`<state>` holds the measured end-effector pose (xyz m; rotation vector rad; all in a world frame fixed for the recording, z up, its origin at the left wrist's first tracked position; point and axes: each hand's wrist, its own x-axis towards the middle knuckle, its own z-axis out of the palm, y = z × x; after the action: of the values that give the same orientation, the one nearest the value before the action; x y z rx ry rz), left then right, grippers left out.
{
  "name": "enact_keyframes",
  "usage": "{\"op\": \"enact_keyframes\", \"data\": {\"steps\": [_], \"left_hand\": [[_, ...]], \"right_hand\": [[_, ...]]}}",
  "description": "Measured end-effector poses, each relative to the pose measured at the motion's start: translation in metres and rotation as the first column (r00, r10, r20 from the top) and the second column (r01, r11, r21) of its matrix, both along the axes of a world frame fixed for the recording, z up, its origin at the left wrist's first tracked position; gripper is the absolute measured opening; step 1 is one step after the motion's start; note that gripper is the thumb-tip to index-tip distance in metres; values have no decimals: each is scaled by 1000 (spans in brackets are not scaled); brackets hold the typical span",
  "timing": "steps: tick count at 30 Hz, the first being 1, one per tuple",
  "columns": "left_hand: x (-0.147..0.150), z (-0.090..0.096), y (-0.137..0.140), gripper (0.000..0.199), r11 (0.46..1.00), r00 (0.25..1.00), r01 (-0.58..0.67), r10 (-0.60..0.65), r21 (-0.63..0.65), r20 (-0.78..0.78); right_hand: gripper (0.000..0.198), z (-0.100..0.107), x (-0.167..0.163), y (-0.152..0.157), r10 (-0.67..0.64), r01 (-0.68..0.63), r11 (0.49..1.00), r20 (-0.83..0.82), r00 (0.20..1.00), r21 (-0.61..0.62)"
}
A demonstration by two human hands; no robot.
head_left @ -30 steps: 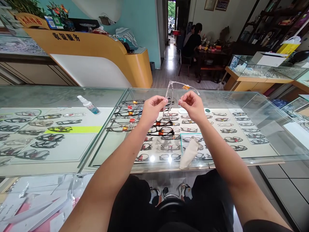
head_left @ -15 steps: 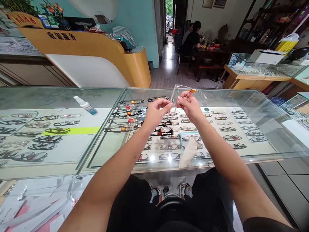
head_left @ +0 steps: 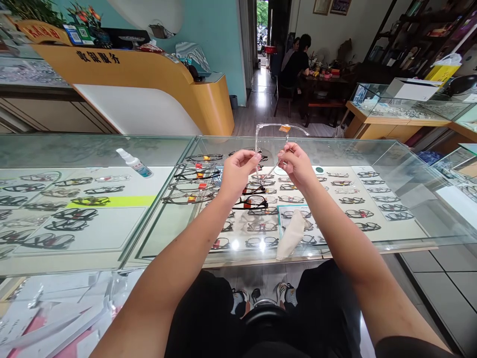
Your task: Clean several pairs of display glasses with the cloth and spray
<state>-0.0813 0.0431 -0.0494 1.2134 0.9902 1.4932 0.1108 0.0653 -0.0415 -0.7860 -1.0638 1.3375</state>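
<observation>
Clear-framed eyeglasses point(head_left: 257, 135) are held up over the glass counter between my two hands. My left hand point(head_left: 241, 171) pinches the frame front with thumb and fingers. The fingers of my right hand point(head_left: 298, 163) are closed on the other temple, which points upward. One temple stretches to the right above the hands and carries a small orange tag point(head_left: 285, 128). Part of the frame is hidden behind my fingers. Below my right forearm, a crumpled beige cloth point(head_left: 291, 236) lies on the counter glass.
Several dark-framed glasses point(head_left: 197, 174) lie left of my hands, some with red or yellow tags. A white spray bottle point(head_left: 134, 163) lies farther left. Rows of glasses fill the display case point(head_left: 421, 228). Two people point(head_left: 296, 62) sit at a table in the back.
The eyeglasses have turned, and their tagged temple has swung left and up. My right hand has shifted slightly right, and the temple it holds now shows above its fingers.
</observation>
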Motion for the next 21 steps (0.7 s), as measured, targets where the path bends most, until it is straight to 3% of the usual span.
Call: {"op": "enact_keyframes", "data": {"steps": [7,10,12,14,16,18,19,21], "left_hand": [[-11,6,7,46,995,981,-102,97,19,166],[-16,9,10,43,990,971,-137,130,21,202],[-17,9,11,43,988,971,-151,144,20,192],[-16,8,11,45,990,978,-144,139,15,158],[-14,6,10,45,993,988,-117,115,19,107],[-12,5,7,43,996,995,-82,79,40,58],[-10,5,6,42,996,997,-63,61,57,38],[-8,4,2,38,996,1000,-16,17,90,-7]], "right_hand": [[55,-3,6,5,-78,80,992,16,997,-98],[62,-10,6,9,-101,114,981,90,991,-156],[62,-14,5,10,-176,211,963,199,964,-169],[56,-15,3,6,-363,392,920,321,875,-27],[48,-11,0,-2,-544,463,839,387,745,287],[41,-6,-5,-14,-590,309,766,423,688,564],[39,-3,-9,-20,-560,188,753,462,688,631],[37,-1,-17,-29,-468,5,756,537,702,654]]}}
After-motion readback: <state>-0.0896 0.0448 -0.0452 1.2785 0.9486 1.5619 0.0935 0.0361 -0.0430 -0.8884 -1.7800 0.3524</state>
